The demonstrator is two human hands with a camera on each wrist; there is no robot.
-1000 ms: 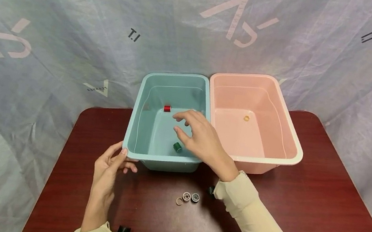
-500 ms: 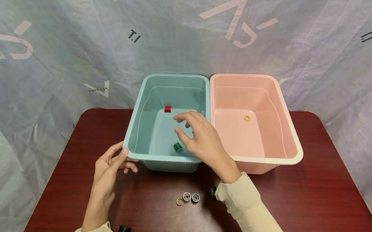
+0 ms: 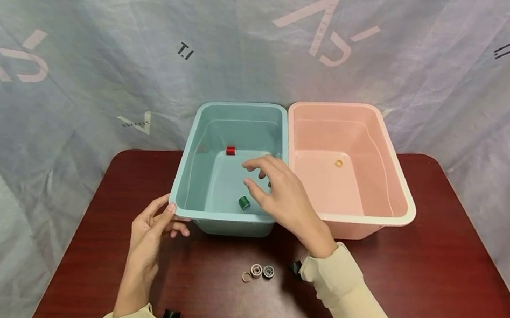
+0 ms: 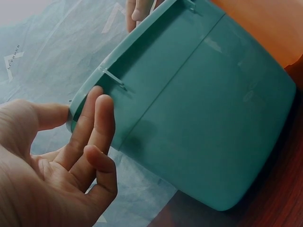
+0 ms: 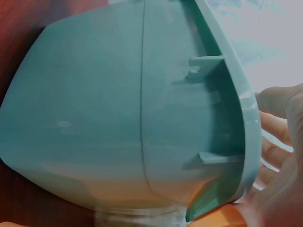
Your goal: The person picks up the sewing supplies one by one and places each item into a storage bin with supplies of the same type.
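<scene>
My left hand (image 3: 148, 236) pinches the near left corner of a teal plastic basin (image 3: 227, 220), thumb on top of the rim and fingers under it. In the left wrist view, that thumb (image 4: 52, 116) presses against the rim from outside. Over the basin's near right part is my right hand (image 3: 282, 190), fingers loosely bent and thumb apart, with nothing between them. Inside the basin lie a red thread spool (image 3: 230, 150) toward the back and a green thread spool (image 3: 244, 203) near the front. In the right wrist view the basin's outer wall (image 5: 94, 104) hides most of that hand.
Right beside the teal basin stands a pink basin (image 3: 369, 219) with a small yellowish ring (image 3: 339, 164) on its floor. In front, on the dark red table (image 3: 437, 293), sit a thin ring (image 3: 246, 277) and two small bobbin-like wheels (image 3: 262, 271). A printed grey cloth (image 3: 123, 15) hangs behind.
My right hand has drifted slightly right and toward me, still over the teal basin. The left hand keeps its grip on the rim, and the spools lie where they were.
</scene>
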